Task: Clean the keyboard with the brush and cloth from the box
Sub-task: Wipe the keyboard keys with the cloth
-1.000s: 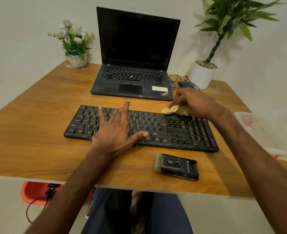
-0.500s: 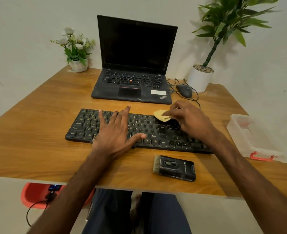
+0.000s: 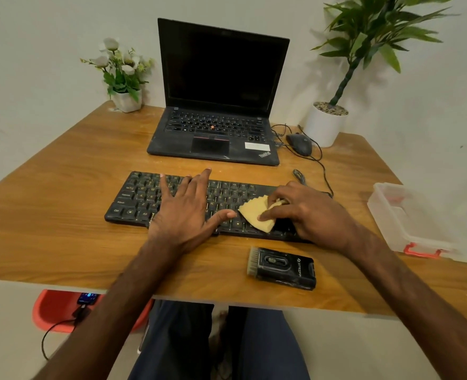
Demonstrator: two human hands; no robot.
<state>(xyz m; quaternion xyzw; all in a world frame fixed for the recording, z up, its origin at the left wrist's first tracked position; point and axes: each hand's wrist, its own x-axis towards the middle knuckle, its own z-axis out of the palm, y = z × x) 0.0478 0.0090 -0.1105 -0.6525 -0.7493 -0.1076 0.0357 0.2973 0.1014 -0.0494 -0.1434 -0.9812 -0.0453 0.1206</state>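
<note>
While wiping with yellow cloth [image 3: 255, 215] pinched in right grip [image 3: 306, 212], steadies black keyboard [image 3: 144, 198] mid-frame under left grip [image 3: 188, 212], spread flat, against sliding; cleaning brush [image 3: 281, 268] parked below on counter [image 3: 62, 215], within reach.

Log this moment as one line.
right hand: holds yellow cloth on black keyboard | left hand: flat on keyboard | black brush: lying on wooden table, untouched

Both forearms [image 3: 133, 283] are bare along all their visible length. The left hand [image 3: 184, 215] and right hand [image 3: 309, 215] are bare too, wrists and fingers [image 3: 204, 178] alike. Below the counter [image 3: 62, 215] edge, the legs wear plain dark navy trousers [image 3: 268, 346], the fabric loose and slightly creased. What lies between the legs is too dark and blurred to tell.
</note>
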